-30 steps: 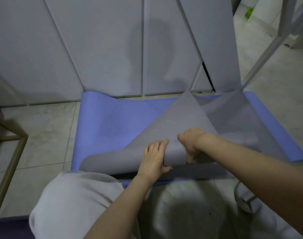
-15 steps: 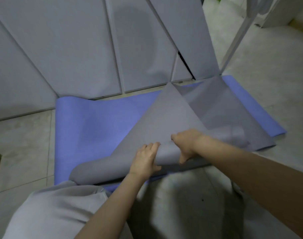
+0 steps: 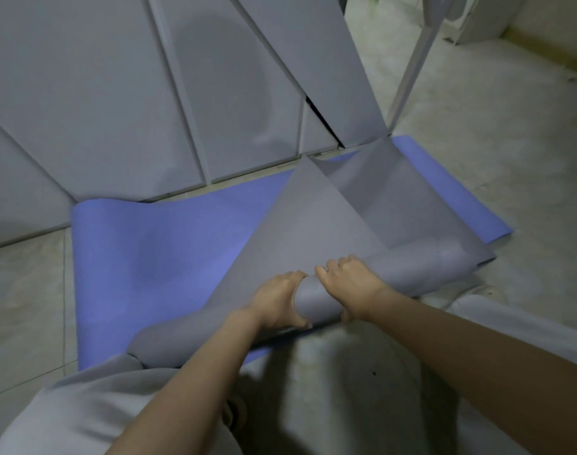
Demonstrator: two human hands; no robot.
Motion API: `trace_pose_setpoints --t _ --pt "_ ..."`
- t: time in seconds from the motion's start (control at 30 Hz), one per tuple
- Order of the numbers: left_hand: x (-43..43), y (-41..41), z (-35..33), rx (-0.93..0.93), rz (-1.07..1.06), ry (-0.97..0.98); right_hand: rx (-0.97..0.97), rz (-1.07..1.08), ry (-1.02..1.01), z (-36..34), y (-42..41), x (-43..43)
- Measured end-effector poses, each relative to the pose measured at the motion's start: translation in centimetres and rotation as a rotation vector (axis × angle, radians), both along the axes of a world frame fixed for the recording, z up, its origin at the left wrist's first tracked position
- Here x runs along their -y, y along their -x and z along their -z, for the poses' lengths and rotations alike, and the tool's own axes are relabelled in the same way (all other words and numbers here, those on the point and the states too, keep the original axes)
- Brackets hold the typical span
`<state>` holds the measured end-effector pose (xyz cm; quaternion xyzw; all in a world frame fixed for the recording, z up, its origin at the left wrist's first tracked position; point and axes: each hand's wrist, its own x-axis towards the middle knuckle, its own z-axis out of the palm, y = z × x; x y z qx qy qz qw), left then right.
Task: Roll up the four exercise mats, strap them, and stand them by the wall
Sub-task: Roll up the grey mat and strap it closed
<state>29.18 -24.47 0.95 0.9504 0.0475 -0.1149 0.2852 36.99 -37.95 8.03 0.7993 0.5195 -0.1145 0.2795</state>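
Both hands curl round the rolled-up part of the grey mat (image 3: 316, 231), with the left hand (image 3: 277, 303) and the right hand (image 3: 349, 284) close together in the middle. The grey mat lies on a blue mat (image 3: 156, 257) on the floor, by the wall panels (image 3: 116, 93). It looks soft, light and floppy, so the roll may go crooked, and holding it nearer each end would likely work better.

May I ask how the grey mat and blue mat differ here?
The grey mat is partly rolled, one corner folded over; the blue mat lies flat. The grey mat lies on the blue mat. The left hand and right hand grip the grey mat, not the blue mat. Both are thin sheets.
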Motion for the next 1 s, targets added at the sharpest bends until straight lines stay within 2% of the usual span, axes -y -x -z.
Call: trace_pose_setpoints --t 0.1,0.4,0.53,0.63,0.73,0.83,0.93,1.0 --pt "0.5 1.0 1.1 0.061 -0.05 0.039 -0.029 0.013 -0.012 0.2 -0.6 0.1" --pt "4.5 3.7 4.2 0.346 -0.225 -0.282 -0.169 0.115 0.137 -1.7 -2.4 -0.3" --pt "5.6 3.8 4.3 0.325 -0.278 -0.311 -0.219 0.156 0.175 -1.7 -3.2 -0.2" --pt "5.4 3.0 4.4 0.346 -0.201 -0.255 -0.27 0.21 0.206 -1.5 -3.7 0.6" --pt "4.5 2.0 4.4 0.252 -0.172 -0.22 -0.311 0.271 0.175 -0.9 -3.8 1.4" --pt "4.0 0.7 3.3 0.168 -0.127 -0.206 -0.215 0.221 0.099 -0.5 -3.2 2.1" --pt "2.9 -1.2 2.5 0.069 -0.076 -0.182 0.061 0.079 -0.045 0.9 -1.8 2.6" --pt "2.4 -2.1 2.0 0.033 -0.039 -0.144 0.157 0.007 -0.272 2.1 -1.2 3.0"
